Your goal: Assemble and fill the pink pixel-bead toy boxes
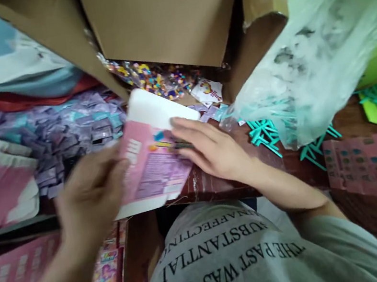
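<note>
- The left hand (91, 197) grips the left edge of a flat pink box (153, 159); the picture is blurred there.
- The right hand (212, 149) lies open on the right side of the box, fingers flat.
- The box is tilted above the dark surface (225, 185), in front of the person.
- Behind it is a bag of coloured beads (155, 78) under a cardboard carton (166, 13).
- On the right, teal plastic pieces (264, 135) lie beside a clear plastic bag (318, 50).
</note>
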Tool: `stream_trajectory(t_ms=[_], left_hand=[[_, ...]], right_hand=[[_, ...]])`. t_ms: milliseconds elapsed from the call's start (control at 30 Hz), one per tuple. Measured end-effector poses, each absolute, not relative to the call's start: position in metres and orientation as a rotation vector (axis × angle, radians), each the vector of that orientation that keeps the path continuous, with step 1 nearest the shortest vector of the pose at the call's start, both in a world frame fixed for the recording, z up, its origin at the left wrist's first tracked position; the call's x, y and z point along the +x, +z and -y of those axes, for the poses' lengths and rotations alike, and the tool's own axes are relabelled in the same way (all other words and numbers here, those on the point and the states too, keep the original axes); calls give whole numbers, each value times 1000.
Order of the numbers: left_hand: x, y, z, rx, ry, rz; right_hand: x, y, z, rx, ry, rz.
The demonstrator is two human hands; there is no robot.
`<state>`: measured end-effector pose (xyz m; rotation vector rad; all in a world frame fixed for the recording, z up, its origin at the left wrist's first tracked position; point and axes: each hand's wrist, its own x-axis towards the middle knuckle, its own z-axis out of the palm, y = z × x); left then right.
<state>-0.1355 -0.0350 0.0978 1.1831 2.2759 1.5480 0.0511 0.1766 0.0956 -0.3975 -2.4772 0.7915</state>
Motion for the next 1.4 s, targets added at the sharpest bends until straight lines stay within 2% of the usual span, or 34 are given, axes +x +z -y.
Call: stream_trajectory(t_ms=[133,267,333,467,533,633,767,867,1000,1133,1300,1400], left_hand=[[-78,44,-1,1170,1707,-2108],[-49,27,-26,1299,1367,-1829],[-43,25,-35,1239,1274,-1738],[-43,7,-50,1016,1513,-1679],[-46,-7,-53,1026,1571,-1545],[-51,-20,-52,1111,1427,-1410],[-54,-8,-53,1249,1317,-1578],[-47,13,-57,1185,1382,-1720],[-35,38,-60,1046,1446,-1631],[-31,55,-61,1112,1277,-1646],[-27,63,-72,928,1373,-1721],[-31,62,-73,930,1400,-1660]], right_hand=[[76,91,-184,-446,860,2365],[107,99,-189,-357,1219,2286],[123,95,-192,-351,1169,2250],[157,57,-206,-596,910,2077],[174,32,-212,-695,1092,2029],[194,9,-217,-660,1517,2023],[206,12,-219,-590,1667,2056],[206,14,-217,-593,1535,2022],[204,7,-213,-624,1439,1949],[199,20,-216,-515,1621,1923],[184,42,-220,-750,1797,1736],[179,45,-223,-731,1811,1722]])
